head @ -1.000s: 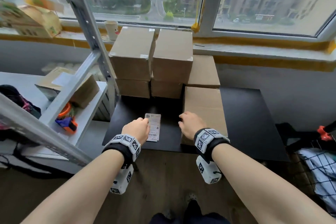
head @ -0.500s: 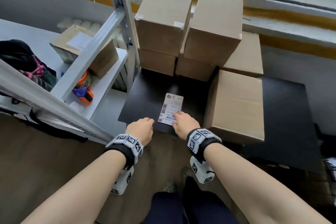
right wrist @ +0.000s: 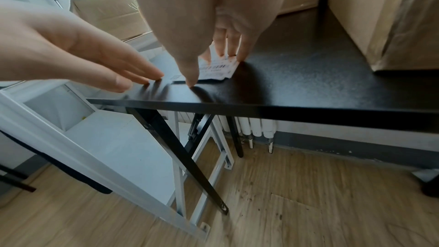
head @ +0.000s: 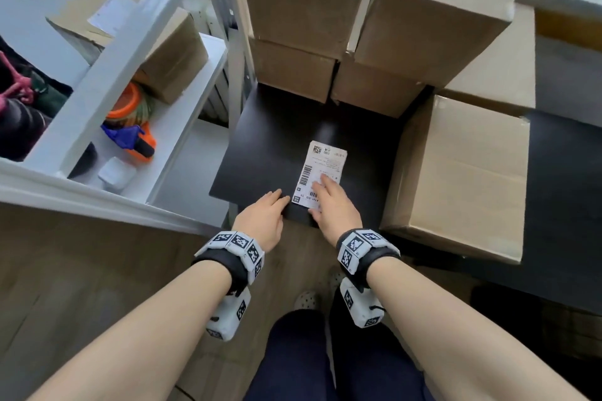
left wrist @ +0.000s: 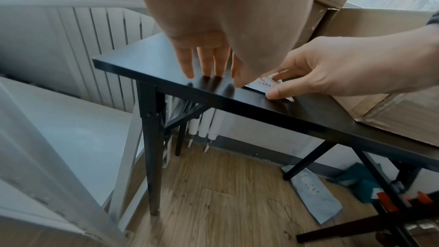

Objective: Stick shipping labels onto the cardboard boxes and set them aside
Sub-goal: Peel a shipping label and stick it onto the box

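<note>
Head view: shipping label (head: 321, 172) barcode, print unreadable.

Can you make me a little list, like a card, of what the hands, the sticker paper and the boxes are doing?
shipping label: flat on the black table, near its front edge
right hand: straight fingers pressing on the label
left hand: open, fingertips on the table beside the label
nearest cardboard box: right of the label, no label showing on it

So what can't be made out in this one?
- Text on the shipping label: too small in the head view, covered by the right hand in the wrist views.
- Whether the label's backing is peeled: underside hidden against the table.
- Upper cardboard boxes: tops cut off.
</note>
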Demonstrator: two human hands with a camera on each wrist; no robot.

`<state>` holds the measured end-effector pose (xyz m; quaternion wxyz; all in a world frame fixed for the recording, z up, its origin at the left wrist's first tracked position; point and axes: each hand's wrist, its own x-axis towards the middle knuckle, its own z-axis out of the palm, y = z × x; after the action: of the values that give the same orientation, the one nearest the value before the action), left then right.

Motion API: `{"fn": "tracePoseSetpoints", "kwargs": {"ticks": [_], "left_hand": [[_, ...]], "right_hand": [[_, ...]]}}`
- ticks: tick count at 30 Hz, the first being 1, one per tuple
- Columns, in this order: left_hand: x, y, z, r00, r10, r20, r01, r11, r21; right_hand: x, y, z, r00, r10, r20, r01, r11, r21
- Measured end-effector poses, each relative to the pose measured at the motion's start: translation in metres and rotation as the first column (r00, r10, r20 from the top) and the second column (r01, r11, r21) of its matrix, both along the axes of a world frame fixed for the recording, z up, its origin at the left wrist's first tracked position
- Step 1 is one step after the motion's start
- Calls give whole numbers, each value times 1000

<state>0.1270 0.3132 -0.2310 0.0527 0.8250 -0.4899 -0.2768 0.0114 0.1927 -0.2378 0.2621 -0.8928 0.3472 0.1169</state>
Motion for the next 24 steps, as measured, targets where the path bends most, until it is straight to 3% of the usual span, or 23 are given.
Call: {"fn": "tracePoseSetpoints", "kwargs": {"ticks": [12, 15, 19, 24], "left_hand": [[-14, -10, -5, 991, 68, -117, -75, 996, -55], [-19, -12, -7, 974, 135, -183, -160, 979, -130], [-23, -19, -7, 884, 326, -334, -412, 882, -230], [-23, -34, -7, 688, 520, -505, -666, 729, -158]], "right_hand": [[-1, -2, 2, 997, 75, -30, -78, 992, -95], [-3, -1, 1, 994, 101, -39, -105, 988, -110], [-5, -2, 3, 994, 104, -45, -108, 989, -97], [-5, -1, 4, 993, 104, -50, -108, 991, -73]]}}
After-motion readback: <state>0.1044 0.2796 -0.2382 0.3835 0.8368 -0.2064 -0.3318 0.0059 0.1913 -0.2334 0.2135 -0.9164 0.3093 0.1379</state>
